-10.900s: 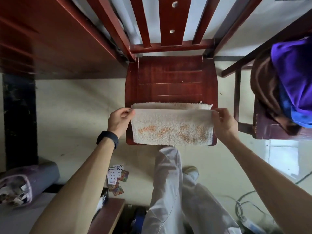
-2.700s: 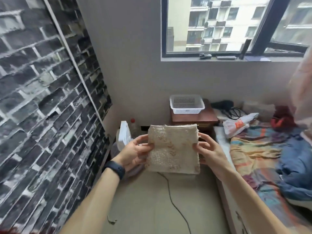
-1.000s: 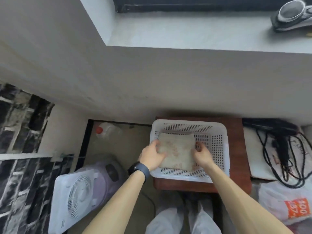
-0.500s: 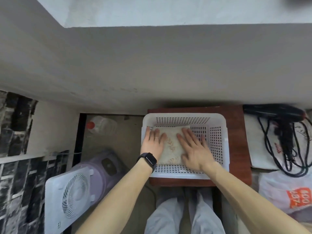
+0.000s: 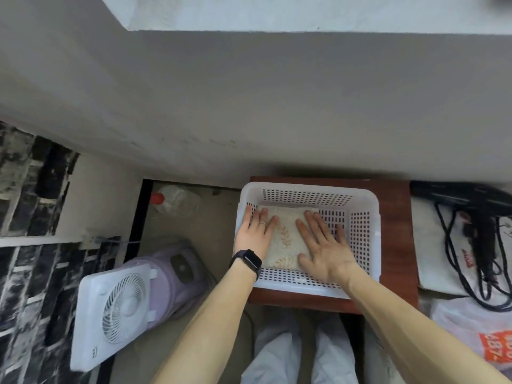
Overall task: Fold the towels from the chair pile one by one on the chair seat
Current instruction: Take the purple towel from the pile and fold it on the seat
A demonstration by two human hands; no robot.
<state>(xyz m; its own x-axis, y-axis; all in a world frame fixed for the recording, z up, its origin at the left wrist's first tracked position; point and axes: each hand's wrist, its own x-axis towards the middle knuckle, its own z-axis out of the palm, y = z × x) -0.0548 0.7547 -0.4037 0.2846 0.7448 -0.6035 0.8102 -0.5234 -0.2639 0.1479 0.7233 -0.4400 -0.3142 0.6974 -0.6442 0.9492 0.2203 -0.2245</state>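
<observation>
A folded cream towel (image 5: 285,239) with an orange leaf pattern lies flat in the left part of a white perforated plastic basket (image 5: 357,206). My left hand (image 5: 255,234) rests palm down on the towel's left side, fingers spread, with a ring and a dark watch on the wrist. My right hand (image 5: 324,248) presses palm down on the towel's right side, fingers apart. Neither hand grips anything. The chair and its towel pile are out of view.
The basket sits on a small red-brown wooden table (image 5: 393,245) against a grey wall. A white fan (image 5: 110,314) and a purple appliance (image 5: 177,275) stand on the floor at left, with a red-capped bottle (image 5: 174,200). A black hair dryer with cords (image 5: 476,217) and a plastic bag (image 5: 482,336) lie at right.
The folded towel was carried from the chair and laid in the basket. Both hands let go of its edges and now lie flat on it; little differs from half a second ago.
</observation>
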